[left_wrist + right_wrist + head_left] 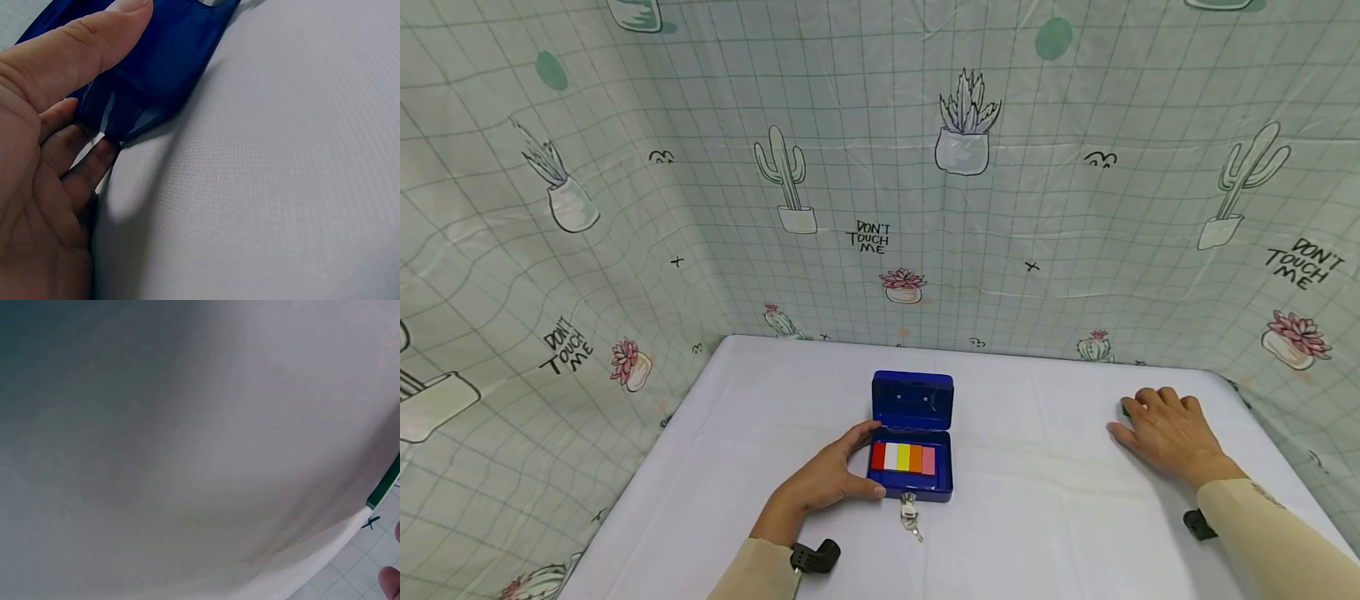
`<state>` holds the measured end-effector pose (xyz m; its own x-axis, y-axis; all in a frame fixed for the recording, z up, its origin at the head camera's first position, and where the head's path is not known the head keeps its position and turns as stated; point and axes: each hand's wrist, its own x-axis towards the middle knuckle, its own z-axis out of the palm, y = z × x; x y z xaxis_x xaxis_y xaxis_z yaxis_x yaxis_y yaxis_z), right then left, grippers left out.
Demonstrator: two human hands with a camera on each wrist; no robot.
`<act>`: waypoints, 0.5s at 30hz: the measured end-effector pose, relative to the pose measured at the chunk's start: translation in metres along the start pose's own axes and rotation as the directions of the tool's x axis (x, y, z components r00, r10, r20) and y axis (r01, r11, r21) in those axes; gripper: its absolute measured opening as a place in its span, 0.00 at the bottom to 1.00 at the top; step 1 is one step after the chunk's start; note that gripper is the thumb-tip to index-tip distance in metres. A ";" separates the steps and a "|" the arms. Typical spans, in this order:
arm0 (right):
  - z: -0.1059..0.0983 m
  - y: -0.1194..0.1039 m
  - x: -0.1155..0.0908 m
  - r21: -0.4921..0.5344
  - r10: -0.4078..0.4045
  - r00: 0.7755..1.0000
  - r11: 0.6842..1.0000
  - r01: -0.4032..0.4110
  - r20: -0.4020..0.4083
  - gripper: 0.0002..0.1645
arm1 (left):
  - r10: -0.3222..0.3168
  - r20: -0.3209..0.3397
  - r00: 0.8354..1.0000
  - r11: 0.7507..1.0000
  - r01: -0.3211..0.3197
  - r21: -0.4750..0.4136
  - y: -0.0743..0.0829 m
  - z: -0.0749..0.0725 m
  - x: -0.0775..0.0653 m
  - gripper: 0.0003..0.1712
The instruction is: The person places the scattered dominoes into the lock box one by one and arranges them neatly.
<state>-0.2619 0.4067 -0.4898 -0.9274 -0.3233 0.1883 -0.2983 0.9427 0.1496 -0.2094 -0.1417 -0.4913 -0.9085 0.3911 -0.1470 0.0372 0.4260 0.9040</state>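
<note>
A small blue cash box [946, 467] lies with its lid [913, 400] raised at the back. In it is a row of coloured strips [903, 458]: red, white, yellow, orange and pink. My left hand [823, 477] holds the box by its left side, thumb at the front corner, fingers at the back one; the left wrist view shows the thumb against the blue wall [169, 56]. Far to the right, my right hand [1168, 433] is over a green piece [384, 482], thumb and forefinger spread apart. Most of that piece is hidden from the head view.
Keys [910, 517] hang from the lock at the box's front. The white tabletop [1030, 467] reaches back to a printed cloth wall [865, 100], with more cloth at both sides. Black wrist cameras [816, 556] sit at both cuffs.
</note>
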 end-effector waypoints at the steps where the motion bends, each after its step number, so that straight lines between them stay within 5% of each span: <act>1: 0.000 0.000 0.000 0.002 0.000 1.000 1.000 0.000 0.004 0.34 | 0.001 0.001 1.000 1.000 -0.001 0.000 0.000 0.000 0.000 0.59; 15: -0.005 -0.007 -0.009 0.007 -0.054 0.998 0.999 0.054 -0.024 0.21 | 0.010 0.010 1.000 1.000 -0.010 -0.007 -0.002 0.000 0.001 0.60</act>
<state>-0.2505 0.4029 -0.4872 -0.9042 -0.3756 0.2032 -0.3495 0.9244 0.1529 -0.2105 -0.1428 -0.4935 -0.9039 0.4035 -0.1422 0.0429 0.4162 0.9083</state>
